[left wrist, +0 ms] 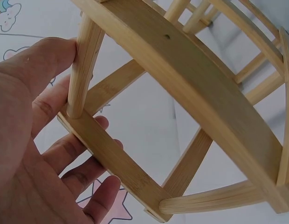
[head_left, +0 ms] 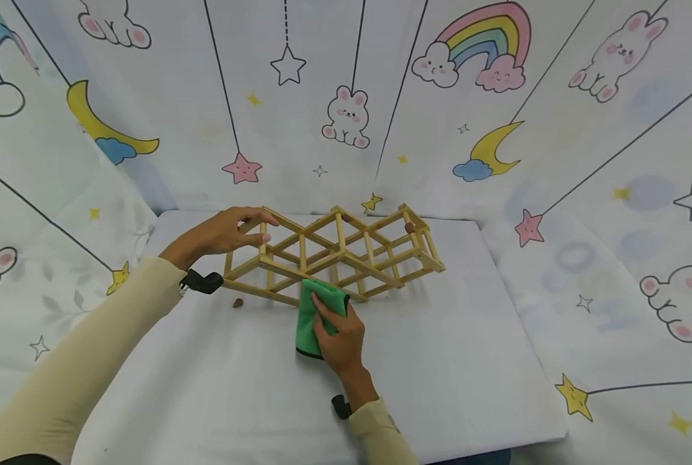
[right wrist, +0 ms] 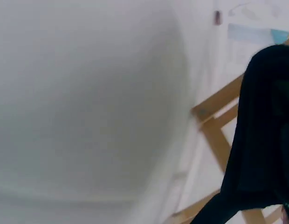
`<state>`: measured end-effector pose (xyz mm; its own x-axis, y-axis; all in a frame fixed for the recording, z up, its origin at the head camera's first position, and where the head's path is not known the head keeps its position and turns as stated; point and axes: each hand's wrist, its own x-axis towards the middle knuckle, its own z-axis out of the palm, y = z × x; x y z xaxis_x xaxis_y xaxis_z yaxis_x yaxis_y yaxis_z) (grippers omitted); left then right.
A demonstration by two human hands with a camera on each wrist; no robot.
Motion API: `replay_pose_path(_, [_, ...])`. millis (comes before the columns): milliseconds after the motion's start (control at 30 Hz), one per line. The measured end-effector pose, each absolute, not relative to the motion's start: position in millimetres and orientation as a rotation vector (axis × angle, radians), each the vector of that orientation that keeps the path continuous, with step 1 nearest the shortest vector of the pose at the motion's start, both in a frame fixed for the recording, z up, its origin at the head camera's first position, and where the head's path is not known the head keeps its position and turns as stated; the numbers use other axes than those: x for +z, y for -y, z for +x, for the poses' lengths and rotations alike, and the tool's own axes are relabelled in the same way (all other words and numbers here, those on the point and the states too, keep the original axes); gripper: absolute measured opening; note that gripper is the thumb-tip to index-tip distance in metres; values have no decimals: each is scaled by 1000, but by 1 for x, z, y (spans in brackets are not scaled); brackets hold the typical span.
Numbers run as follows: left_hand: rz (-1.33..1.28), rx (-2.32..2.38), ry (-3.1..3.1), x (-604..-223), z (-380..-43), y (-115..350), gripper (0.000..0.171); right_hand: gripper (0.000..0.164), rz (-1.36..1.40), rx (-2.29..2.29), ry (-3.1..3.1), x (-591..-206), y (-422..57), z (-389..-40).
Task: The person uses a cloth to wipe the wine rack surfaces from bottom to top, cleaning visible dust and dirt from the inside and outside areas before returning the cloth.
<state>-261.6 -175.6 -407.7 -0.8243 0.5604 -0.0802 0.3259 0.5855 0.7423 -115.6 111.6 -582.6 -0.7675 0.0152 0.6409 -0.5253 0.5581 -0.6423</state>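
Note:
A wooden lattice rack (head_left: 340, 234), made of crossed slats and round dowels, stands on the white-covered table. My left hand (head_left: 229, 231) holds its left end; in the left wrist view the thumb lies against a dowel (left wrist: 86, 65) and the fingers reach round behind a slat (left wrist: 121, 156). At the rack's front lower edge, my right hand (head_left: 342, 336) grips a green cloth (head_left: 307, 326) with black edging, its top touching the slats. The cloth hides part of the lower slat. In the right wrist view a dark shape (right wrist: 261, 135) covers some of the slats (right wrist: 219, 100).
A small brown lump (head_left: 238, 303) lies on the table near the rack's front left. Another brown lump (head_left: 409, 227) shows at the rack's right end. Behind the white tabletop (head_left: 450, 381) hangs a cloth backdrop (head_left: 299, 123) printed with rabbits, stars and rainbows.

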Motion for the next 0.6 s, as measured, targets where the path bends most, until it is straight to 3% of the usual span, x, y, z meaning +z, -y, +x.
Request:
replay_pose_path(67, [726,1091,-2507,-408,-261,175,38,43,378,1144,2209,-581,-110,-120])
replay_pose_path(267, [705,1083,-2496,-409,-260,174,38,44,-53,1159,2412,-589,-137,-118])
replay_pose_path(600, [705,1080,-2509,-406,-258,176,39,45,-29,1371,2126,-587,-155,-131])
